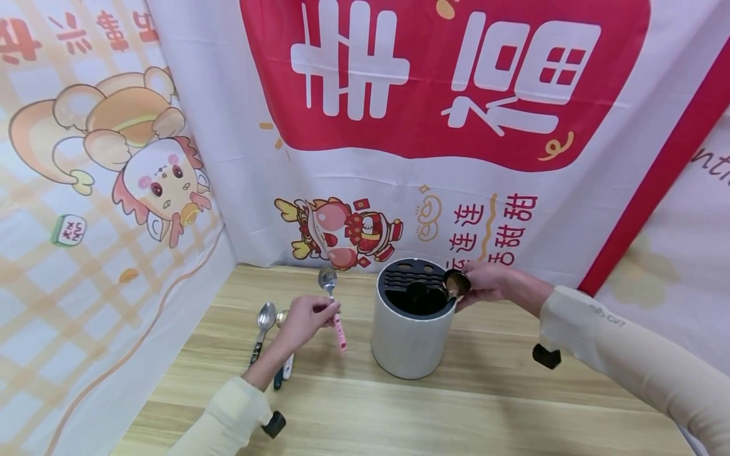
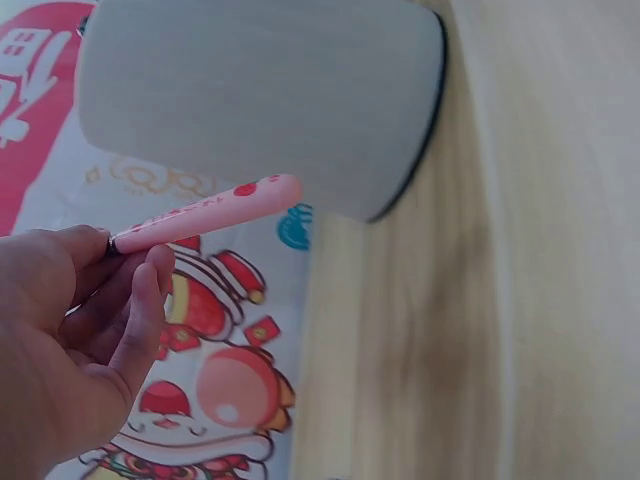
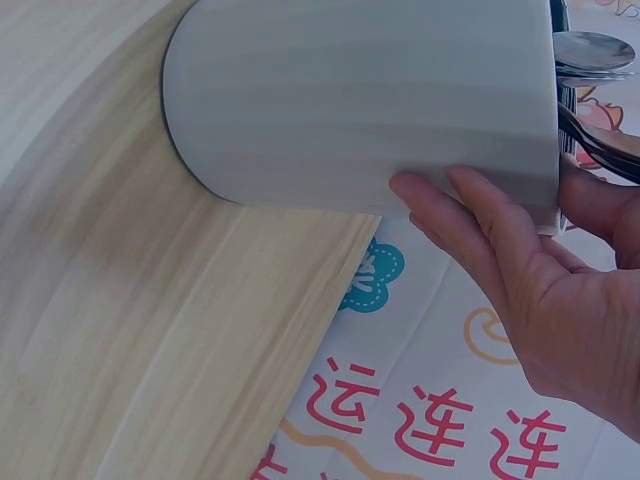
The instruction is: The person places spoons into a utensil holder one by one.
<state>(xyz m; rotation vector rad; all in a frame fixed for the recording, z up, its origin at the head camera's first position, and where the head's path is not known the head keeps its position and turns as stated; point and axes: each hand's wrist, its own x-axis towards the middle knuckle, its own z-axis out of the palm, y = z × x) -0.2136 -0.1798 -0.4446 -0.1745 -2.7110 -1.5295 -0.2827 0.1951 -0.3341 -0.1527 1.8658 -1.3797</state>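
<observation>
While pinching pink-handled spoon [image 1: 340, 333] in left grip [image 1: 307, 320] over bench [image 1: 502, 405] toward back left corner | holds white utensil holder [image 1: 407, 348] at top with right grip [image 1: 486, 282], near bench's back edge

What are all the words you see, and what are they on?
"幸福": back cloth, big and white.
"运连连": back cloth, red.
"甜甜": back cloth, red.
"事", "兴": left cloth.
"nt": right cloth, cut off.
Too small or blurred: lettering on the right sleeve and pink handle.
</observation>
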